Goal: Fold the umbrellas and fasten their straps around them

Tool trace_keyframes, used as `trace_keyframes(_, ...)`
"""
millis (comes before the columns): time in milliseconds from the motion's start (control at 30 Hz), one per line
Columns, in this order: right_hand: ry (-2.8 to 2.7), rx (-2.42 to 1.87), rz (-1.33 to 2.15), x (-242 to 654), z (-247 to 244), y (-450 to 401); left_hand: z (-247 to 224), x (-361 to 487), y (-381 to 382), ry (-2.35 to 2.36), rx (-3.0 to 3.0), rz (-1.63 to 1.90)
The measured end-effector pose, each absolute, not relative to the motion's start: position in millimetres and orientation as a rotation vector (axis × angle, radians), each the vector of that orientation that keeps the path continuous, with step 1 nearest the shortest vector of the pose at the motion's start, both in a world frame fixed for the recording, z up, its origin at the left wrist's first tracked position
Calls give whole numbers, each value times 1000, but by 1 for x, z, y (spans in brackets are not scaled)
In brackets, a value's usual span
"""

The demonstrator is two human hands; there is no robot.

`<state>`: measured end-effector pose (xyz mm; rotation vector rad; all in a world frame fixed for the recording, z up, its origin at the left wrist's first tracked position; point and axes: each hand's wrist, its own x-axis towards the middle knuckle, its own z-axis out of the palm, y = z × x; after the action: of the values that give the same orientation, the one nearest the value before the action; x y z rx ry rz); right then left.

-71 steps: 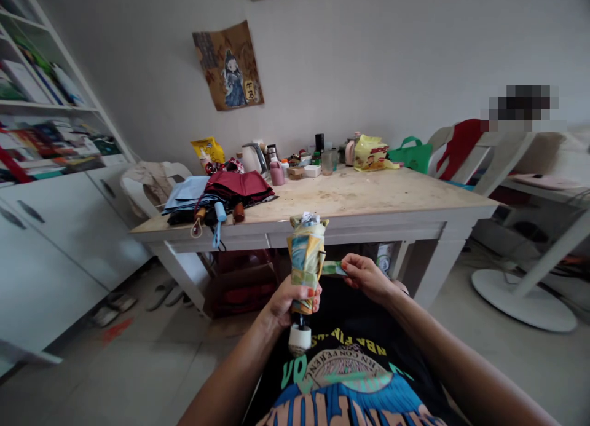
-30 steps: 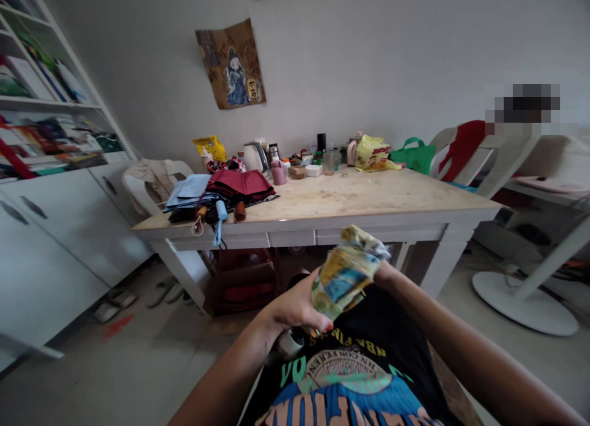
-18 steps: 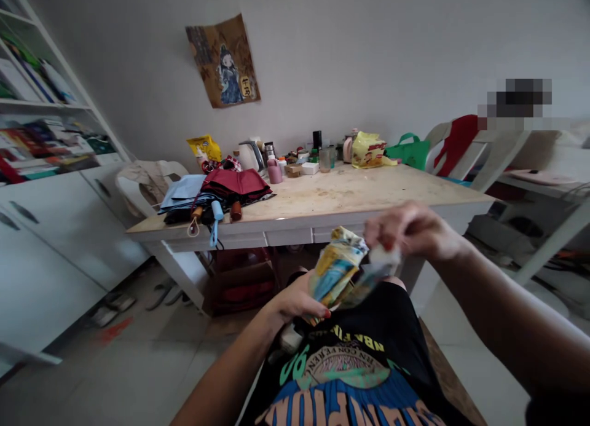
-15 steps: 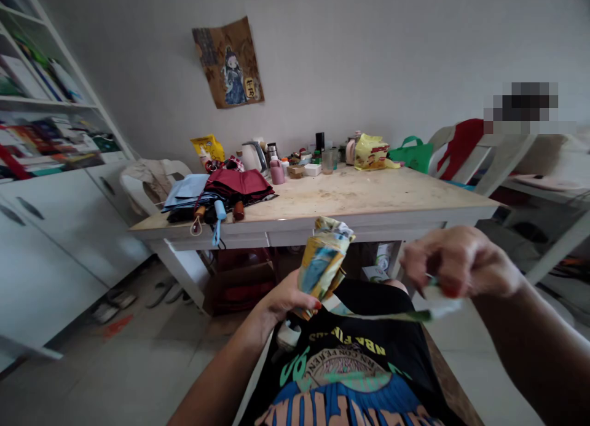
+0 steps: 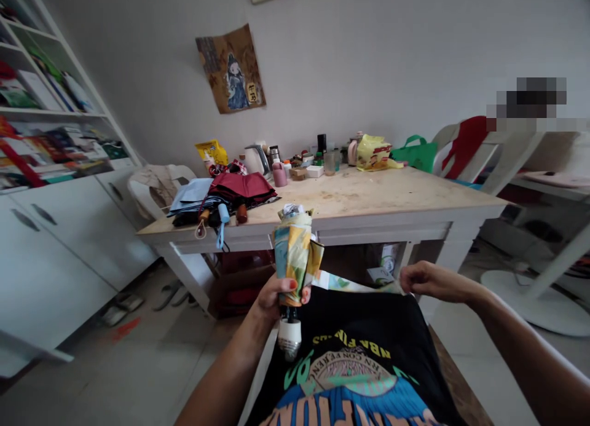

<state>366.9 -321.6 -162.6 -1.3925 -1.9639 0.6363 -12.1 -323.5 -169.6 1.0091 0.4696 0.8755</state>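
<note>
A folded umbrella (image 5: 295, 248) with a yellow, blue and white patterned canopy stands nearly upright above my lap. My left hand (image 5: 283, 291) is wrapped round its lower canopy, thumb across the front. Below that hand, the white handle (image 5: 289, 337) points down toward my black shirt. From the umbrella's right side a pale patterned strap (image 5: 348, 283) runs out, pulled fairly straight. Its far end is pinched in the closed fingers of my right hand (image 5: 421, 278), off to the right and in front of the table's edge.
A wooden-topped table (image 5: 369, 195) stands ahead. Folded umbrellas (image 5: 239, 189) lie at its left end; a kettle (image 5: 255, 160), a pink bottle (image 5: 279, 174) and a yellow bag (image 5: 373, 152) stand toward the back. White chairs (image 5: 502, 158) flank it. Cabinets (image 5: 59, 248) line the left; another person is at far right.
The umbrella has swung left and more upright, so its white handle shows fully. My right hand has moved left and slightly lower, still holding the strap, which has turned to show its pattern.
</note>
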Motion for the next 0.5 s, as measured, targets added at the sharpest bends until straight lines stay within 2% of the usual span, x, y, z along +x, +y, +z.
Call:
trace_keyframes(167, -1857, -1432, 820, 330, -183, -320, -163, -4, -326, 480, 990, 936)
trace_keyframes(233, -1768, -1355, 1046, 303, -186, -331, -160, 3, -326, 497, 971, 978)
trace_keyframes(367, -1574, -822, 1750, 239, -190, -353, -159, 17, -324, 506, 912, 1055)
trace_keyframes(500, -1260, -334, 2150, 189, -197, -358, -160, 25, -323, 465, 946, 1056)
